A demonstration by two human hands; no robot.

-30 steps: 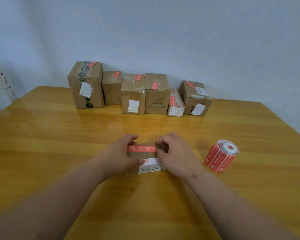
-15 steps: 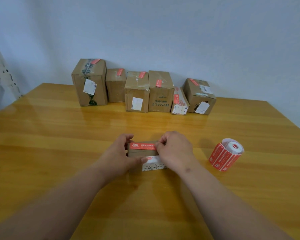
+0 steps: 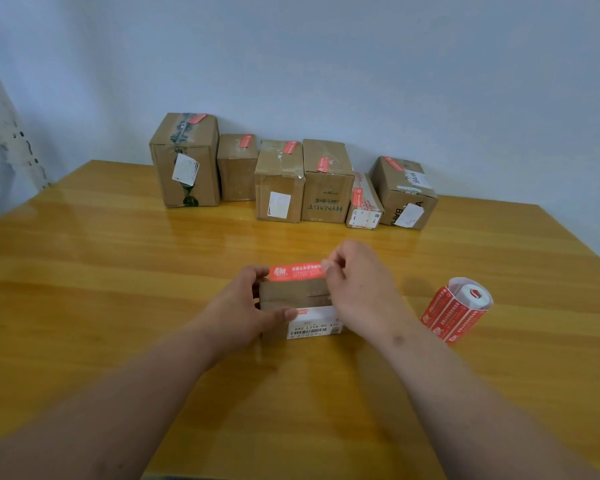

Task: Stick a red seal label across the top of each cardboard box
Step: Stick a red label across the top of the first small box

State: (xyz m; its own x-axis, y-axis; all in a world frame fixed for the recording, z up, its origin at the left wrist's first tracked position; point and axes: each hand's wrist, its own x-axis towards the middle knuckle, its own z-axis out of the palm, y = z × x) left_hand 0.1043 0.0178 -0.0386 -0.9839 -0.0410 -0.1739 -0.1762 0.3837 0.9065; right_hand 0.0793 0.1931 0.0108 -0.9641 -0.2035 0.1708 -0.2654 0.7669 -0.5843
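A: What do we see in the middle of the frame?

B: We see a small cardboard box (image 3: pixel 293 295) lying on the wooden table (image 3: pixel 118 271), with a white barcode sticker (image 3: pixel 314 327) on its near side. The left hand (image 3: pixel 243 306) grips the left end of the box, the thumb on the near side and the fingers curled over the far edge.

A: And the right hand (image 3: pixel 357 289)?

B: It pinches the right end of a red label (image 3: pixel 297 272) between thumb and fingers. The label stretches along the far top edge of the box. We cannot tell how much of it already touches the cardboard.

A: Where is the roll?

B: The roll of red labels (image 3: pixel 456 311) lies at the right of the frame, well apart from the hands.

A: What is in the upper part?

B: We see a row of six boxes (image 3: pixel 326 188) against the pale wall (image 3: pixel 361 64), and each one carries a red label on top. The tallest box (image 3: pixel 186 161) stands at the left end of the row. At the far left edge there is a white metal frame (image 3: pixel 4 133).
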